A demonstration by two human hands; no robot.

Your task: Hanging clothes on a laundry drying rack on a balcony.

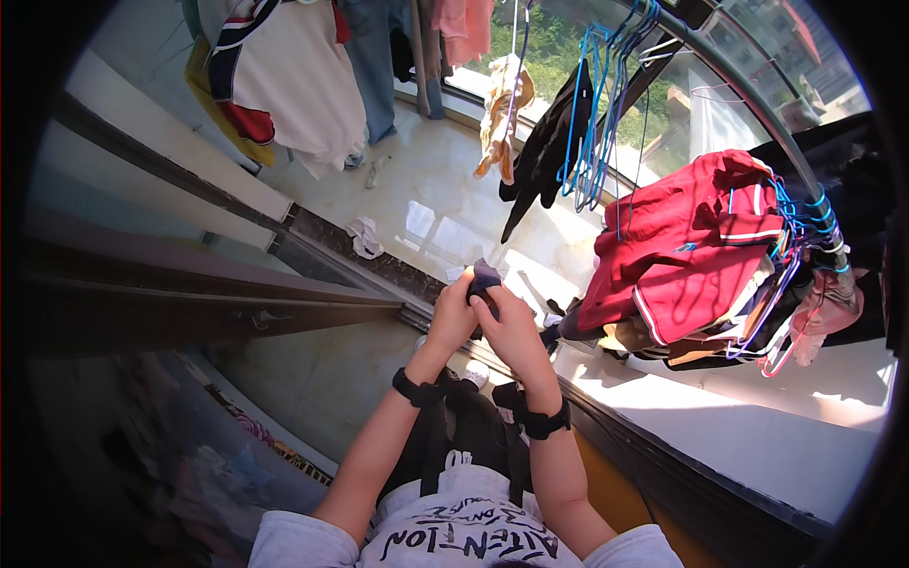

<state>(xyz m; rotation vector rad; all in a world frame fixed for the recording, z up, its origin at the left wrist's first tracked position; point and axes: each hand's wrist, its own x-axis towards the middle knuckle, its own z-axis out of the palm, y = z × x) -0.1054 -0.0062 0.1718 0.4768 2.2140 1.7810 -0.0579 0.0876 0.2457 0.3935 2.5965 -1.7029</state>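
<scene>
A small dark navy cloth [486, 275], perhaps a sock, is bunched between my two hands in front of my body. My left hand [453, 312] grips it from the left, fingers curled around its edge. From the right, my right hand [505, 323] pinches the same cloth, and the fingertips of both hands almost meet. Most of the cloth is hidden inside the fingers. Each wrist wears a black band. Beyond my hands lies the pale tiled floor [419, 177], with a crumpled white cloth or tissue [365, 237] near the door track.
A red garment [689, 248] and other clothes crowd a curved metal rail [753, 92] at right. Blue hangers [589, 142], a black garment [550, 149] and a patterned cloth [503, 113] hang ahead. A white shirt [291, 85] hangs upper left. A dark-framed sliding door [312, 312] stands left.
</scene>
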